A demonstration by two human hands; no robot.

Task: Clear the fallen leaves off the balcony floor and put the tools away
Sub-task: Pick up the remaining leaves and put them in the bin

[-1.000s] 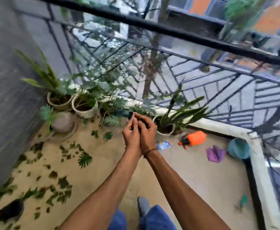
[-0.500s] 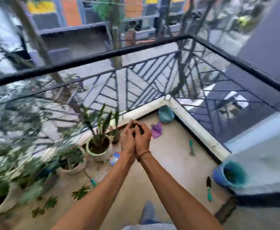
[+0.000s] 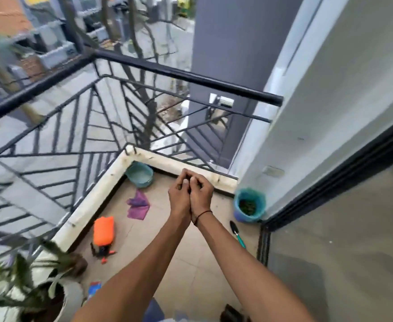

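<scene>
Hidden between the cupped hands, cut off at the frame's edges

The left hand and right hand press together with fingers curled, so whatever lies between them cannot be made out. The potted plant is blurred and cropped at the lower left; the bucket holds dark bits too small to identify; the shoes at the bottom edge are cut off.

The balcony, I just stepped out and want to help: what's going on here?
A person holds both hands together out in front, left hand and right hand, fingers curled around something small and dark that can't be made out. On the floor lie a blue bucket with leaves inside, a trowel, an orange sprayer, a purple cloth and a teal bowl.
</scene>
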